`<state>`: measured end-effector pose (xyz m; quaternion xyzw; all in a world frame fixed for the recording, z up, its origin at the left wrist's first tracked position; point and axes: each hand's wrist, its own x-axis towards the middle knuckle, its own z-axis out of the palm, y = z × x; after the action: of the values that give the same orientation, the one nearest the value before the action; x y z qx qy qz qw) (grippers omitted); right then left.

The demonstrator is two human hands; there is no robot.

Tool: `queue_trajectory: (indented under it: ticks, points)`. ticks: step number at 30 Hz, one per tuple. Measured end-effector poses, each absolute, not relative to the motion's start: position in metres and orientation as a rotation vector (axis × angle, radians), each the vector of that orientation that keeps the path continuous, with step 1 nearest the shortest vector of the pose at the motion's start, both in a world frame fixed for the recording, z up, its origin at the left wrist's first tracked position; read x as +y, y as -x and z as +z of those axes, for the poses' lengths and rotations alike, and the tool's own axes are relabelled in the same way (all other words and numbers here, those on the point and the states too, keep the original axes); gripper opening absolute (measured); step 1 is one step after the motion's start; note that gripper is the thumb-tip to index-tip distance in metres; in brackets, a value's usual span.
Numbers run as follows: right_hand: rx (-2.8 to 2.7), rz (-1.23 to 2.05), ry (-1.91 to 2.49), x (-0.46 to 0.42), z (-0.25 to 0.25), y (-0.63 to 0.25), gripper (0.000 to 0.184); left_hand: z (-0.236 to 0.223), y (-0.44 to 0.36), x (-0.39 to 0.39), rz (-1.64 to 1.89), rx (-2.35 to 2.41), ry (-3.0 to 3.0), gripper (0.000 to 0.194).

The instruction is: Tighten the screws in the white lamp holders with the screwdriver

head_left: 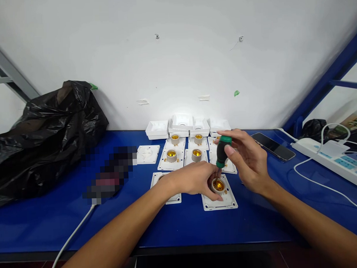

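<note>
My right hand (251, 160) is closed around the green and black handle of a screwdriver (223, 152), held nearly upright. Its tip points down into a round lamp socket (219, 185) with a brass-coloured inside. The socket sits on a square white plate (224, 204) near the front of the table. My left hand (194, 178) grips the socket's left side, thumb in front, fingers partly hidden behind. Under my left wrist lies another white plate (176, 198), partly covered. Behind my hands, several more plates carry sockets, such as one lamp socket (171, 155).
White box-shaped covers (157, 129) line the wall. A bare-looking white plate (148, 154) lies left of the sockets. A black plastic bag (49, 134) fills the left side, near a blurred-out object (110, 179) with a cable. On the right are a phone (272, 146) and a power strip (337, 159).
</note>
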<state>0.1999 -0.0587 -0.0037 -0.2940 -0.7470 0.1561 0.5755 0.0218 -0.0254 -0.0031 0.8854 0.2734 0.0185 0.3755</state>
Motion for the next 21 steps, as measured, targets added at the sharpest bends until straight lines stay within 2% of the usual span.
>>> queue_trajectory:
  ticks: [6,11,15,18,21]
  points:
    - [-1.697,0.202,0.628,-0.0593,-0.0031,-0.1987,0.029,-0.0053,-0.0219,-0.0251,0.079,0.695,-2.283,0.044]
    - [-1.733,0.252,0.614,-0.0606,-0.0015,-0.1983,0.035,-0.0052,-0.0216,-0.0249,0.083,0.699,-2.273,0.042]
    - [-1.710,0.170,0.625,-0.0611,-0.0027,-0.1975,0.031,-0.0051,-0.0215,-0.0242,0.074,0.690,-2.277,0.042]
    - [-1.662,0.285,0.612,-0.0611,-0.0039,-0.1967,0.036,-0.0054,-0.0215,-0.0237,0.068,0.673,-2.281,0.042]
    - [-1.655,0.221,0.596,-0.0611,-0.0044,-0.1968,0.031,-0.0057,-0.0214,-0.0239,0.077,0.687,-2.285,0.043]
